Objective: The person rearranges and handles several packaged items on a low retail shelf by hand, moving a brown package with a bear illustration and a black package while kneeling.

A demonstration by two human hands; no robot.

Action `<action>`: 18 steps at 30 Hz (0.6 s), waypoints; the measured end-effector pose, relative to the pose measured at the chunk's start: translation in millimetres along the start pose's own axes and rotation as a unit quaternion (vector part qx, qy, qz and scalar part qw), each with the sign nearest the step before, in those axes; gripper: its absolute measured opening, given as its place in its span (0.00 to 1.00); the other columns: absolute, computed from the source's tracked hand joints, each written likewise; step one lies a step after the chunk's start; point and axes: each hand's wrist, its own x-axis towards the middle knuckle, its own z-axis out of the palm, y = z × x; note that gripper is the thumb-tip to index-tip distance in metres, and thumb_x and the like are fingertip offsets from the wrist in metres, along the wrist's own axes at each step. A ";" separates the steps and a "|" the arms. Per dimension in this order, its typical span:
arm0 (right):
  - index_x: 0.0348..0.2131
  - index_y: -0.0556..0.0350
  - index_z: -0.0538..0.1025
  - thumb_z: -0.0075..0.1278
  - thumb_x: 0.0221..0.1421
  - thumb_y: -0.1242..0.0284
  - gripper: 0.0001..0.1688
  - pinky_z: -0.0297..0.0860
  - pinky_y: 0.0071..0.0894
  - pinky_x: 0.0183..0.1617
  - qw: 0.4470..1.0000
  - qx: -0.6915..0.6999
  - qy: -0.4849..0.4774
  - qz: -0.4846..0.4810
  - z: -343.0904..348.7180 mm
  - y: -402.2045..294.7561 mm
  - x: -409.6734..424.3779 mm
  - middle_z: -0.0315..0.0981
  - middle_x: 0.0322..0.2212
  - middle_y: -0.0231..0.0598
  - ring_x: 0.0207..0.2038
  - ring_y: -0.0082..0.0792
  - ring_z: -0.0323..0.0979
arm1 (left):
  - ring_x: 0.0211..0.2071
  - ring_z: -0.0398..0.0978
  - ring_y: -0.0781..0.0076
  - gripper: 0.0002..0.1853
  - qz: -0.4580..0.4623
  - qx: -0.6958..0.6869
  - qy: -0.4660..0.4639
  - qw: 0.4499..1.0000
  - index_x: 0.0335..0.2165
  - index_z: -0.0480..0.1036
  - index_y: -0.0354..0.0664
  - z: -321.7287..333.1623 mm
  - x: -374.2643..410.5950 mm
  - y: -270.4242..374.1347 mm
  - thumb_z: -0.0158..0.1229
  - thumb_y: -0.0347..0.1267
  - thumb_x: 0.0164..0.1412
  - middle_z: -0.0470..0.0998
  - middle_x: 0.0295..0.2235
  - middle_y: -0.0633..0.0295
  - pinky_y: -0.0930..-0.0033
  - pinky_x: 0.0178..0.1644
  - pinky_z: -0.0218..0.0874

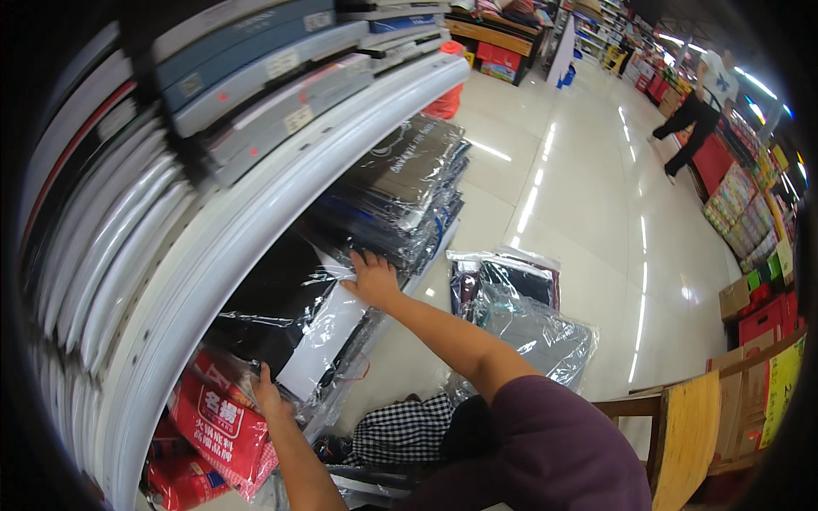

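Note:
Before me, on a low shelf, lies a stack of black folded garments in clear plastic (262,287) with a white panel along its near side. My left hand (273,396) rests at the stack's left end, beside a red printed package (220,415); its fingers are partly hidden, so its grip is unclear. My right hand (374,278) lies with fingers spread at the right end of the black stack, touching the plastic. Just beyond it rises a pile of dark bagged garments, topped by a brown-grey one (409,166).
A white shelf edge (287,172) curves overhead, holding flat packs and boxes. Bagged clothing (537,332) lies on the tiled floor at right. A wooden stool (684,434) stands lower right, a fire extinguisher (185,482) lower left. A person (703,108) is in the far aisle.

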 end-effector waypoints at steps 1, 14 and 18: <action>0.50 0.48 0.58 0.49 0.39 0.51 0.41 0.54 0.50 0.49 0.998 -0.005 0.027 -0.055 -3.0 -11.3 -10.3 0.56 0.47 0.49 0.49 0.54 0.54 | 0.40 0.64 0.67 0.23 0.015 -0.001 -0.017 1.000 0.44 0.58 0.34 -0.9 3.7 -2.7 0.52 0.33 0.51 0.65 0.42 0.55 0.68 0.42 0.58; 0.52 0.45 0.56 0.50 0.37 0.51 0.44 0.43 0.54 0.55 0.955 -0.070 -0.195 -0.211 5.6 -77.2 -134.3 0.40 0.55 0.48 0.57 0.50 0.39 | 0.45 0.60 0.61 0.28 0.084 0.052 -0.038 0.994 0.50 0.51 0.33 4.2 -5.2 14.3 0.49 0.28 0.52 0.58 0.48 0.50 0.67 0.49 0.51; 0.54 0.44 0.53 0.51 0.36 0.50 0.47 0.43 0.52 0.55 0.953 -0.100 -0.206 -0.200 8.9 -80.9 -144.1 0.38 0.55 0.48 0.57 0.50 0.38 | 0.43 0.62 0.62 0.26 0.087 0.100 -0.016 0.991 0.49 0.53 0.33 1.6 5.3 9.1 0.48 0.30 0.53 0.60 0.47 0.49 0.68 0.47 0.54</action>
